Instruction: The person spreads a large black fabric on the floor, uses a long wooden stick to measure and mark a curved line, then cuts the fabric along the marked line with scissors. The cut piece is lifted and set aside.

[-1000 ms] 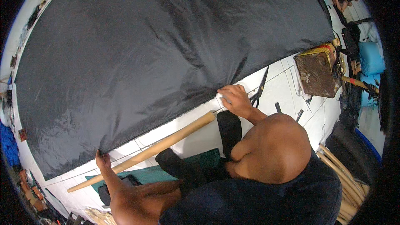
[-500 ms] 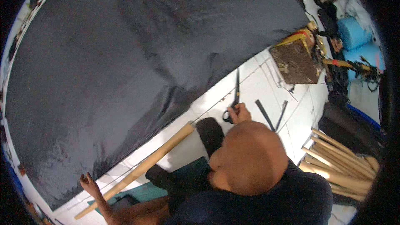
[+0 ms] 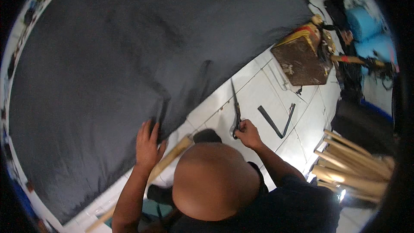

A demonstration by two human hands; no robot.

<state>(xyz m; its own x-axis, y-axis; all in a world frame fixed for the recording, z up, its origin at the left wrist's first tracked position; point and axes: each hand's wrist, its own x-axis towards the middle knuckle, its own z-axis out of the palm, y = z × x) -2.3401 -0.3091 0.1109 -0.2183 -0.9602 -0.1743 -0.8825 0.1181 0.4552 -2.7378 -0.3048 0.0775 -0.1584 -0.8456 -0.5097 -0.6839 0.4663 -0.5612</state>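
A wide black fabric-like sheet (image 3: 99,73) lies over the white tiled floor, its cut-straight edge running diagonally. My left hand (image 3: 147,146) rests on the sheet near that edge, palm down with fingers spread, holding nothing. My right hand (image 3: 249,134) is closed around the handles of black-handled scissors (image 3: 236,110), whose blades point away from me beside the sheet's edge; I cannot tell whether the blades are apart. Along the near edge lies a long cardboard tube (image 3: 176,150), passing partly behind my left forearm.
Right of the scissors lies a bent black strip (image 3: 274,123). Farther right stand a brown board-like block (image 3: 300,62), blue rolls (image 3: 364,22) and a pile of cardboard tubes (image 3: 351,170). My head and shoulders hide the lower middle.
My left hand has come in from the lower left and now lies on the sheet. My right hand and the scissors have shifted slightly nearer, and my body has moved left.
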